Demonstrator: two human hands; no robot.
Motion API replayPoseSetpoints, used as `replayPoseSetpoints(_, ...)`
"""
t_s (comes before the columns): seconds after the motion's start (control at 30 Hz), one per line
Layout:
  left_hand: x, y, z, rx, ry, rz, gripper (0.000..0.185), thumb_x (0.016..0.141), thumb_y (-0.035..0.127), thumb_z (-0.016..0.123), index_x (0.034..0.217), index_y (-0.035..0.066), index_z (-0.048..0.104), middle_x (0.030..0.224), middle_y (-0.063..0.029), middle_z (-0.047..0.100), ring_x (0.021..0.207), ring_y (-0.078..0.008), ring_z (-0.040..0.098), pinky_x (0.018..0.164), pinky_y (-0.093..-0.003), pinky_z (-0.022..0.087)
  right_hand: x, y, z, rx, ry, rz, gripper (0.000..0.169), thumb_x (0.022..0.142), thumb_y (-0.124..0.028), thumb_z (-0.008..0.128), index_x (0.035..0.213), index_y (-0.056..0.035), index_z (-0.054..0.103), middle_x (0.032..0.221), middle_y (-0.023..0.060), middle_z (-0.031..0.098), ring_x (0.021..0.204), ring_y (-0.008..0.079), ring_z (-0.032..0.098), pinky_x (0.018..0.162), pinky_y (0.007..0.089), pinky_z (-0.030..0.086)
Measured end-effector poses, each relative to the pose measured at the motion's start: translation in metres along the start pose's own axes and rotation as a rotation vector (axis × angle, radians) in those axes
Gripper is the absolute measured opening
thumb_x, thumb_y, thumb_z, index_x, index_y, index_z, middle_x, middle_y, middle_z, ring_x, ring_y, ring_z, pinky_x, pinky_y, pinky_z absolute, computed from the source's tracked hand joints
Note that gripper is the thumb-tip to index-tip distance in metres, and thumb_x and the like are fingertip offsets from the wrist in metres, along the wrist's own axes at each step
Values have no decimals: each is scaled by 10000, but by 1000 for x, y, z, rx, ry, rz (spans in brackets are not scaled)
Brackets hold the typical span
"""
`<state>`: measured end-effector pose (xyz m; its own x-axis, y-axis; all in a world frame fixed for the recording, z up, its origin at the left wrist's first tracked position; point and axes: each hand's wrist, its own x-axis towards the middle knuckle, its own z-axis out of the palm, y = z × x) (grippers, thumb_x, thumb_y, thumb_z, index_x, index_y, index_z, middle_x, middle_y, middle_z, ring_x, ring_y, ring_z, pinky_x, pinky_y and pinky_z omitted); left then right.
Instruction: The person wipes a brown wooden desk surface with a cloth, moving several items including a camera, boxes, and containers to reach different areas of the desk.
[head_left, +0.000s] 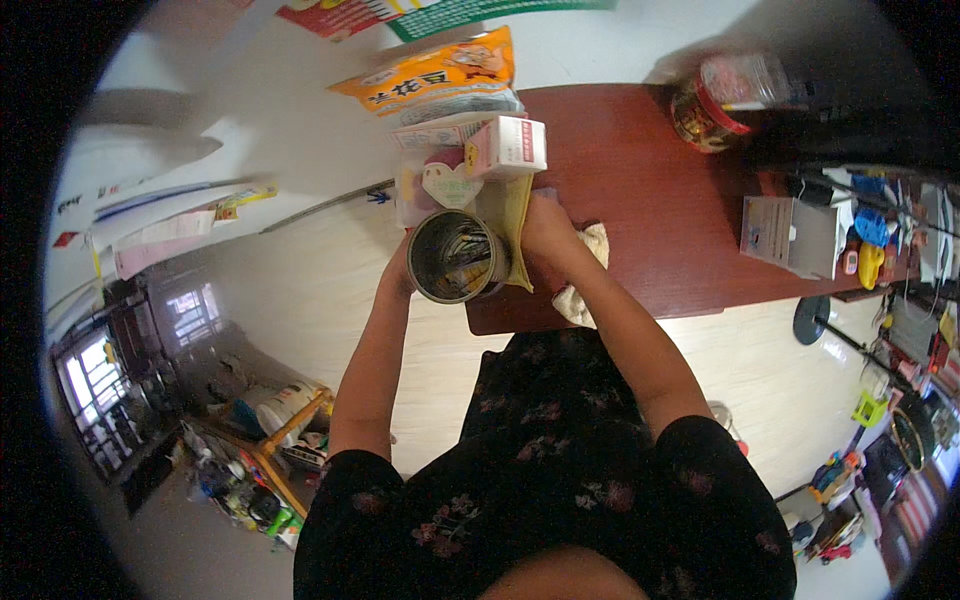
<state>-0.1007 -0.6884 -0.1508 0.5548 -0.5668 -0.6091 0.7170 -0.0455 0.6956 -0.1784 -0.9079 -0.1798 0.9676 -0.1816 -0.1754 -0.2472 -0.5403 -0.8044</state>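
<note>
My left hand (403, 266) is at the left side of a stack of packages, its fingers hidden behind an open metal tumbler (454, 259). My right hand (546, 231) is at the right side, against a yellow packet (519, 232); its fingertips are hidden too. Between the hands and beyond the tumbler sit a clear plastic container (411, 176) with a heart-shaped label (451, 185), a white and red carton (510, 146) and an orange snack bag (450, 75). A cream cloth (576, 304) lies on the table beside my right forearm.
The red-brown wooden table (637, 210) extends to the right. On it stand a red-lidded jar (709, 112) at the back and a clear bin (791, 236) at the right. A white wall (300, 142) rises at the left. A wooden frame (289, 427) and clutter lie at lower left.
</note>
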Motion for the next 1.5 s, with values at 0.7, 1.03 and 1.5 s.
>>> replayPoseSetpoints(0.7,-10,-31,14,-319,86,300,572,854,283,466,1336,23,302,1307,-104,409,1194,-217,382,1018,-327,257,28,10,-14,-22,-234,-368,347,828,-259,574,1076,-21,528,1028,113,575,895,228,558,770,338,464)
replayPoseSetpoints(1.03,-5,5,-20,-356,45,494,711,817,466,488,1376,99,247,1373,-89,318,1249,-238,313,1036,-373,209,13,15,-17,531,-378,113,300,848,-238,555,1062,-30,520,987,82,572,840,189,557,718,301,483)
replayPoseSetpoints(1.5,72,100,-15,235,-122,491,595,784,375,621,1261,75,430,1186,-161,483,1051,-208,491,869,-288,408,5,85,-17,1287,-340,609,257,872,-225,523,1049,-41,550,954,73,594,802,169,569,695,289,507)
